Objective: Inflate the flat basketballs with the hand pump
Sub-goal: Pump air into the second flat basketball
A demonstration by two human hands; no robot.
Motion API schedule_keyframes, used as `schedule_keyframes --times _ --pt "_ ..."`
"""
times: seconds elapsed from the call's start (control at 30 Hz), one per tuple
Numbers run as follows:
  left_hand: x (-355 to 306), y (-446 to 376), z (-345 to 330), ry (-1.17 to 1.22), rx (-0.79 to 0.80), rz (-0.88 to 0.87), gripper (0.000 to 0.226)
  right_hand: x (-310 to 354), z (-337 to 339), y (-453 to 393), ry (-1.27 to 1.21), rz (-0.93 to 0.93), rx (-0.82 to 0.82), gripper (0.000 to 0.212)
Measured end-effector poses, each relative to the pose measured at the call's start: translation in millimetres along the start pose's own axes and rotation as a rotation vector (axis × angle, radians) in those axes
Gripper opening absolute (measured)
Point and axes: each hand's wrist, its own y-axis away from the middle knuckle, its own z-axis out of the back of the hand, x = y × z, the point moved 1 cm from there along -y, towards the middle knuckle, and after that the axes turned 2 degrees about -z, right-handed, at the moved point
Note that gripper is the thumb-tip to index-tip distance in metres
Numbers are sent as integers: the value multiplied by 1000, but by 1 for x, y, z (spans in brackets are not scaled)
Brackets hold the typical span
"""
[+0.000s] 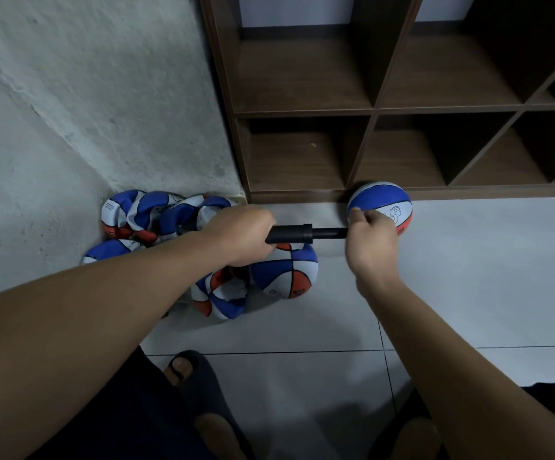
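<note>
We've got the left hand [239,237] gripping the pump [291,234] barrel; right hand [370,242] pinching its far end against the round ball [382,204], probably keeping the needle seated.

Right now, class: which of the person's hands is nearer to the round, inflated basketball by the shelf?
Right. The right hand lies against the inflated basketball, gripping the hand pump there. The left hand holds the pump's far end, over the flat balls.
</note>
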Motion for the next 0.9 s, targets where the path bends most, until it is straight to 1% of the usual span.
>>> schedule_keyframes --times 0.3,0.43,0.6,0.7,0.8,0.83,0.9 --pt "-14 4 1 -103 9 -46 19 0 -23 20 0 -32 153 37" --pt "-11 3 0 -116 -1 -76 19 0 -24 21 -31 -50 167 36" --pt "-4 1 -2 -71 0 -85 20 1 -18 14 6 -77 201 38" --pt "15 -1 2 -55 -42 -45 23 6 3 -10 -29 -118 117 38" --pt "33 -2 9 -55 -85 -17 24 8 24 -32 -84 -190 26 27" --pt "35 -2 9 -58 -102 -18 24 9 27 -34 -96 -197 14 25" --pt "30 -4 8 -68 -105 -21 26 7 23 -33 -109 -171 -8 27"
